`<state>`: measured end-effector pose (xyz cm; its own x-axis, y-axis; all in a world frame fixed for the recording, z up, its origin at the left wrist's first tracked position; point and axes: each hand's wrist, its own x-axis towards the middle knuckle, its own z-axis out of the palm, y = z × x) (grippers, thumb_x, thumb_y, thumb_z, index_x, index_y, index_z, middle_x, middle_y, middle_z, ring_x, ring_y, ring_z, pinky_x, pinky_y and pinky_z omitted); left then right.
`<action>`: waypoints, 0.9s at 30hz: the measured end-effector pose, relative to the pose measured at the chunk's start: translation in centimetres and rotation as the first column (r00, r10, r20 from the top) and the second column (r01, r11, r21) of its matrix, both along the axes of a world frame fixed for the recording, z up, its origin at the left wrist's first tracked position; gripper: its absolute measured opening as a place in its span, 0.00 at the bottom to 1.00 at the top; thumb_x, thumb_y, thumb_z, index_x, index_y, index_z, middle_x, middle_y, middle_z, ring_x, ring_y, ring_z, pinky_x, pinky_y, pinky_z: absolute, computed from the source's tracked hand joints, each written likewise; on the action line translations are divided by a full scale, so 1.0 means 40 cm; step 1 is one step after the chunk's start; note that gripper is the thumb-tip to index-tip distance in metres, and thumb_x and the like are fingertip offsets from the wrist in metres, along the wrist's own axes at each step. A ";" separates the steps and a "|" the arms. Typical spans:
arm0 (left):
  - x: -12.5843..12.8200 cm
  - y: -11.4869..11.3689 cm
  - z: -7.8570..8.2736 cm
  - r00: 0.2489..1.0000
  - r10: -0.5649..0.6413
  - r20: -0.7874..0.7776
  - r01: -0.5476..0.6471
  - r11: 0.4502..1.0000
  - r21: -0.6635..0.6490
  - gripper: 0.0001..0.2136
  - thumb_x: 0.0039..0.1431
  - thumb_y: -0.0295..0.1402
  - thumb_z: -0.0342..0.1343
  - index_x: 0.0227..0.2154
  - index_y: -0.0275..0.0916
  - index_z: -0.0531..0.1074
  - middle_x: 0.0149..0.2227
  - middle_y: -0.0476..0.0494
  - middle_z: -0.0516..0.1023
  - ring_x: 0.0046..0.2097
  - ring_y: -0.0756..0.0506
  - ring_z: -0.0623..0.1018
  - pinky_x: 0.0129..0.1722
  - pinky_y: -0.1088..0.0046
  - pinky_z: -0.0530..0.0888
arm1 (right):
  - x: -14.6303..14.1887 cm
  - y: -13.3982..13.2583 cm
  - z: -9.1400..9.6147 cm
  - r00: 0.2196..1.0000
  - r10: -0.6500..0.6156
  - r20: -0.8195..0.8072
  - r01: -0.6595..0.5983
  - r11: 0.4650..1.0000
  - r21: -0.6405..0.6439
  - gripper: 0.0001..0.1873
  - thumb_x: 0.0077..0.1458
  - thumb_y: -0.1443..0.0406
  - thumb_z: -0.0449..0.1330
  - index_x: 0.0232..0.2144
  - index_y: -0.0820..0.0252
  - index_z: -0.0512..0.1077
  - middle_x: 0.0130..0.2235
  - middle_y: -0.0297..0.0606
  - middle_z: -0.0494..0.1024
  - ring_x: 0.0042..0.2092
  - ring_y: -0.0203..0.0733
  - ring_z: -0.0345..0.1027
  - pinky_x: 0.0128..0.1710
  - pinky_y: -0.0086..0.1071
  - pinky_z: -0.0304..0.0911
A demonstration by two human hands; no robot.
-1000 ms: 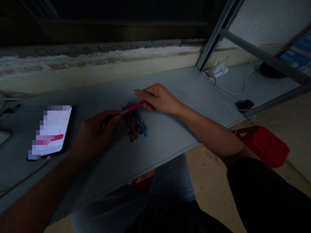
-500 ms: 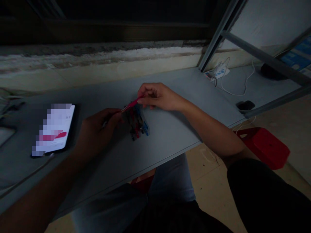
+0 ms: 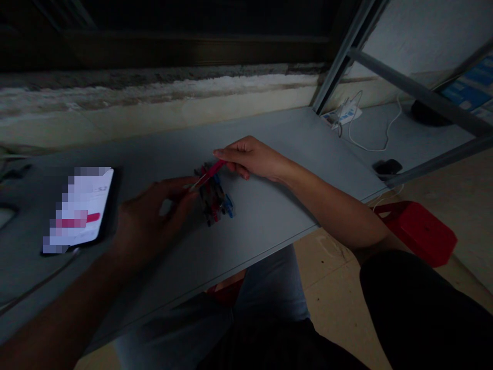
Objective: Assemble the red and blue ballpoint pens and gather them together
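Observation:
A slim red-pink pen (image 3: 213, 170) with a pale, thin section toward its left end is held slantwise between my two hands. My left hand (image 3: 152, 213) is closed in a pinch on the pale end. The upper right end is between the thumb and fingers of my right hand (image 3: 252, 158). Just under the pen, several more pens (image 3: 215, 201) in blue, red and black lie side by side on the grey table (image 3: 262, 216). Dim light hides the fine detail of the pen's tip.
A phone with a lit screen (image 3: 82, 205) lies left of my left hand, a cable (image 3: 42, 282) near it. At the right stand a metal frame post (image 3: 335, 61), a power strip (image 3: 342, 115) and a dark mouse (image 3: 387, 167). A red plastic stool (image 3: 423, 231) is on the floor.
The pen has shifted slightly down and tilts more steeply. My right thumb has slid up over its end, and my left hand has moved a little lower.

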<state>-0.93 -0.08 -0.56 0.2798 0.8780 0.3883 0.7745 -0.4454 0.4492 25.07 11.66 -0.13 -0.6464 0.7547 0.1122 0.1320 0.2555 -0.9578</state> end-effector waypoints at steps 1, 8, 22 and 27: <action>-0.002 -0.001 -0.006 0.996 -0.091 0.010 0.091 0.996 -0.008 0.18 0.77 0.41 0.59 0.62 0.41 0.80 0.41 0.46 0.87 0.38 0.46 0.84 0.41 0.73 0.79 | -0.003 -0.002 0.000 0.999 -0.033 -0.015 0.033 0.999 -0.017 0.34 0.72 0.41 0.62 0.24 0.60 0.68 0.16 0.23 0.64 0.19 0.27 0.55 0.24 0.25 0.52; 0.014 -0.003 -0.039 0.827 -0.562 -0.015 0.562 0.825 0.050 0.09 0.80 0.36 0.59 0.53 0.45 0.83 0.48 0.44 0.86 0.47 0.45 0.86 0.51 0.73 0.82 | -0.010 -0.019 0.008 0.999 -0.029 -0.027 0.029 1.000 0.009 0.31 0.71 0.44 0.65 0.26 0.62 0.72 0.18 0.25 0.69 0.21 0.27 0.56 0.25 0.25 0.52; 0.019 -0.015 -0.036 0.828 -0.561 0.007 0.560 0.827 -0.039 0.12 0.81 0.38 0.55 0.50 0.46 0.85 0.46 0.45 0.87 0.46 0.44 0.87 0.50 0.69 0.85 | -0.017 -0.024 -0.007 0.996 0.078 -0.049 -0.076 0.997 0.032 0.27 0.69 0.46 0.69 0.30 0.59 0.68 0.23 0.25 0.71 0.25 0.30 0.64 0.27 0.25 0.60; 0.021 -0.021 -0.036 0.837 -0.547 0.021 0.547 0.836 -0.039 0.15 0.80 0.41 0.58 0.64 0.49 0.78 0.53 0.42 0.87 0.51 0.42 0.88 0.54 0.68 0.84 | -0.017 -0.023 -0.009 0.992 0.114 -0.051 -0.114 0.993 0.001 0.26 0.69 0.47 0.69 0.31 0.59 0.69 0.24 0.25 0.70 0.26 0.30 0.65 0.27 0.25 0.63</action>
<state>-0.10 -0.91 -1.98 0.7163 0.5980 0.3596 0.4062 -0.7764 0.4819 24.40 10.74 -0.47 -0.7218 0.6765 0.1461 0.0530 0.2646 -0.9629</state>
